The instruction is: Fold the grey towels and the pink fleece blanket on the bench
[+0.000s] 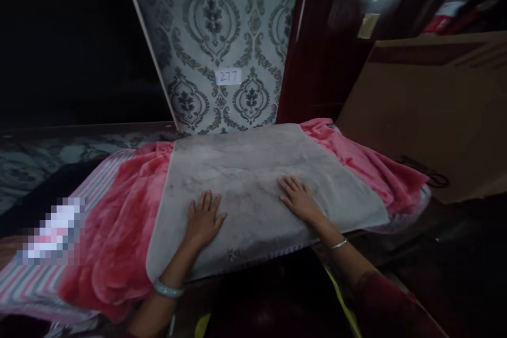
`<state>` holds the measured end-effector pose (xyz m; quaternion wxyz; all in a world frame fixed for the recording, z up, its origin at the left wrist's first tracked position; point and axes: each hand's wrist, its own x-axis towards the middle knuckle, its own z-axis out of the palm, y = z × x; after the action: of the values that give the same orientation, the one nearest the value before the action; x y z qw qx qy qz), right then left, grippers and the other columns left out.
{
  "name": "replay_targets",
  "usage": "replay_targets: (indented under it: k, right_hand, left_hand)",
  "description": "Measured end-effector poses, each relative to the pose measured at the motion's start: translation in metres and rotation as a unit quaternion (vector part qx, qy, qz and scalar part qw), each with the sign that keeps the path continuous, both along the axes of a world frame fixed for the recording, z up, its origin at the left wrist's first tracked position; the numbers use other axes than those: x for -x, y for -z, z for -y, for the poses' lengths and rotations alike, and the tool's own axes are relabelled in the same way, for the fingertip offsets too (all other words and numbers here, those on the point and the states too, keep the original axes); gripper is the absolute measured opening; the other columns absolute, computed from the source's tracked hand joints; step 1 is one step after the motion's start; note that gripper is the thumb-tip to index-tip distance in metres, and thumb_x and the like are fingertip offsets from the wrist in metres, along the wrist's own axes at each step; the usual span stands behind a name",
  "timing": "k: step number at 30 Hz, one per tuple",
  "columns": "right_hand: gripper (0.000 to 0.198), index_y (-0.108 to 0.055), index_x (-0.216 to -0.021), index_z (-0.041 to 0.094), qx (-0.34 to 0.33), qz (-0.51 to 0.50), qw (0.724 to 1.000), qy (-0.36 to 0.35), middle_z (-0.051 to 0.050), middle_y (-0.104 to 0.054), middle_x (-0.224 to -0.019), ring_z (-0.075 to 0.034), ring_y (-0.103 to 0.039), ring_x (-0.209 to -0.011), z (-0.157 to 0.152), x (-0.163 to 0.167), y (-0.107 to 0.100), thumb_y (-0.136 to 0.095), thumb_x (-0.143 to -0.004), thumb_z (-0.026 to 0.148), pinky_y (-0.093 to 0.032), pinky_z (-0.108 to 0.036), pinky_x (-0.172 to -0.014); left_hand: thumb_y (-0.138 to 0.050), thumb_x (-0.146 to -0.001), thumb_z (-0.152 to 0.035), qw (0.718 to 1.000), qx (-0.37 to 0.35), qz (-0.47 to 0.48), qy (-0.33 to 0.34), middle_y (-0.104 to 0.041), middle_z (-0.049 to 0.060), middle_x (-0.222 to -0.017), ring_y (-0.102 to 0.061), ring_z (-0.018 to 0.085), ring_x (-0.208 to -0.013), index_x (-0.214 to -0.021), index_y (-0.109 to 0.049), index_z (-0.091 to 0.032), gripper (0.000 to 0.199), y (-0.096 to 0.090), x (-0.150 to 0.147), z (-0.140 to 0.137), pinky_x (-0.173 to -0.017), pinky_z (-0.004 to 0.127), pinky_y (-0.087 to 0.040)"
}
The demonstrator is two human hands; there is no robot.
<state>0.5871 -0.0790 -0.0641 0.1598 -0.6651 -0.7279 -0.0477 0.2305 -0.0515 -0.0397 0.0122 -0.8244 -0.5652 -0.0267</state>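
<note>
A grey plush cloth lies spread over the middle of a table-like surface. My left hand rests flat on its left part, fingers spread. Farther right, my right hand also lies flat on the cloth with its fingers apart. Neither hand holds anything. Under the grey cloth, a pink plush blanket shows at the left and right sides. Beneath that, a striped cloth sticks out at the left end.
A large cardboard box stands at the right. A dark screen-like panel fills the upper left. Patterned wallpaper bears a paper label reading 277. Beside it is a dark red door or cabinet.
</note>
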Motion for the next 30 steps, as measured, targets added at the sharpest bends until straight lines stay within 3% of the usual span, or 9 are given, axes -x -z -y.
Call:
replay_targets:
  k: [6,13,20,25,27,30]
  right_hand:
    - [0.056,-0.046,-0.154,0.032,0.01,0.018,0.999,0.027,-0.009,-0.044,-0.16,-0.034,-0.04,-0.147,-0.002,-0.005,0.029,-0.037,-0.102,0.051,-0.036,-0.064,-0.113]
    - [0.06,-0.044,-0.157,0.027,0.053,0.031,0.997,0.048,-0.009,-0.037,-0.164,-0.034,-0.035,-0.15,0.002,0.0,0.018,-0.033,-0.103,0.052,-0.032,-0.061,-0.117]
    - [0.062,-0.035,-0.161,0.031,0.093,0.052,0.994,0.036,-0.007,-0.03,-0.168,-0.032,-0.026,-0.154,0.003,-0.006,0.018,-0.025,-0.105,0.053,-0.027,-0.061,-0.119]
    - [0.061,-0.035,-0.161,0.032,0.095,0.037,0.995,0.004,-0.008,-0.031,-0.167,-0.034,-0.027,-0.154,0.007,-0.007,0.014,-0.031,-0.104,0.053,-0.025,-0.061,-0.12]
    - [0.061,-0.036,-0.161,0.032,0.103,0.016,0.994,-0.011,-0.008,-0.031,-0.167,-0.034,-0.028,-0.154,0.008,-0.008,0.01,-0.035,-0.104,0.052,-0.025,-0.061,-0.12]
    - [0.064,-0.041,-0.159,0.029,0.123,-0.04,0.99,-0.056,-0.01,-0.032,-0.166,-0.036,-0.03,-0.152,0.004,-0.021,0.004,-0.047,-0.099,0.051,-0.027,-0.061,-0.12]
  left_hand:
    - [-0.04,-0.101,-0.046,1.0,-0.002,0.01,0.002,-0.029,0.018,-0.167,-0.024,0.035,-0.156,-0.158,-0.041,-0.02,0.062,0.004,0.001,0.003,-0.122,0.063,-0.023]
    - [-0.04,-0.101,-0.047,1.0,-0.014,-0.001,-0.01,-0.031,0.017,-0.166,-0.027,0.033,-0.155,-0.157,-0.041,-0.021,0.062,0.002,0.001,0.004,-0.122,0.061,-0.026]
    - [-0.038,-0.101,-0.051,0.993,0.007,-0.043,-0.107,-0.027,0.018,-0.167,-0.023,0.037,-0.156,-0.159,-0.038,-0.02,0.066,-0.006,0.023,0.018,-0.121,0.062,-0.023]
    - [-0.036,-0.1,-0.051,0.978,0.001,-0.046,-0.204,-0.032,0.021,-0.165,-0.031,0.045,-0.151,-0.158,-0.04,-0.016,0.068,-0.014,0.049,0.012,-0.115,0.065,-0.032]
    - [-0.035,-0.1,-0.047,0.98,-0.014,-0.039,-0.193,-0.034,0.023,-0.164,-0.031,0.044,-0.151,-0.157,-0.041,-0.013,0.067,-0.017,0.042,0.0,-0.114,0.065,-0.034]
    - [-0.038,-0.099,-0.041,0.997,-0.014,-0.02,-0.068,-0.033,0.019,-0.165,-0.028,0.037,-0.154,-0.159,-0.038,-0.014,0.065,-0.017,0.005,-0.025,-0.119,0.063,-0.029]
